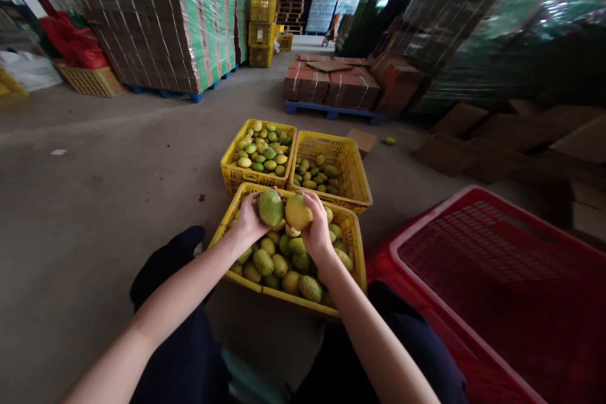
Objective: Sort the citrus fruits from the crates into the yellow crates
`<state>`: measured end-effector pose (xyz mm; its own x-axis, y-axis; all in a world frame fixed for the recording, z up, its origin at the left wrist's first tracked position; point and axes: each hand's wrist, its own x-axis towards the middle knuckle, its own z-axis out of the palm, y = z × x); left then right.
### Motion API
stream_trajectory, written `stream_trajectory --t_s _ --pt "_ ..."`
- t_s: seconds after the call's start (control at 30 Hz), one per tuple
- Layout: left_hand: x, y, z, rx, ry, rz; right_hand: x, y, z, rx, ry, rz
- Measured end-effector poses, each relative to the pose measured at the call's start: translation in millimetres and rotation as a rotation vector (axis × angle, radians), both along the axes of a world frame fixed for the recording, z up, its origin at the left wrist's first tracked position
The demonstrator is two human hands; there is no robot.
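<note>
My left hand [252, 218] is closed around a green lemon [271, 207]. Close beside it, my right hand [316, 222] grips a yellow lemon [298, 212]. Both fruits are held up over the near yellow crate [258, 288], which holds many green and yellow lemons [280, 265]. Beyond my hands, a second yellow crate [233, 175] on the left is full of lemons [269, 153]. The third yellow crate [348, 164], to its right, has lemons [318, 175] only in its lower part.
A large red basket [438, 221] stands at my right. Flattened cardboard [511, 145] lies behind it. Ahead is a blue pallet [331, 110] with stacked cartons [331, 82]. Wrapped carton stacks [142, 25] rise at the left. One lemon [389, 141] lies on the floor.
</note>
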<state>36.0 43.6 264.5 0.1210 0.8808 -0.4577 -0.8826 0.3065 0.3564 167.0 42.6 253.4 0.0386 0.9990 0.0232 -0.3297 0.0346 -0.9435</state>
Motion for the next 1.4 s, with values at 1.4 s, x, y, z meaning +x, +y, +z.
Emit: stream_trajectory --t_s 1.4 --pt "40 5 -1.6 0.091 -0.097 -0.115 12 12 1.1 0.172 -0.211 -0.438"
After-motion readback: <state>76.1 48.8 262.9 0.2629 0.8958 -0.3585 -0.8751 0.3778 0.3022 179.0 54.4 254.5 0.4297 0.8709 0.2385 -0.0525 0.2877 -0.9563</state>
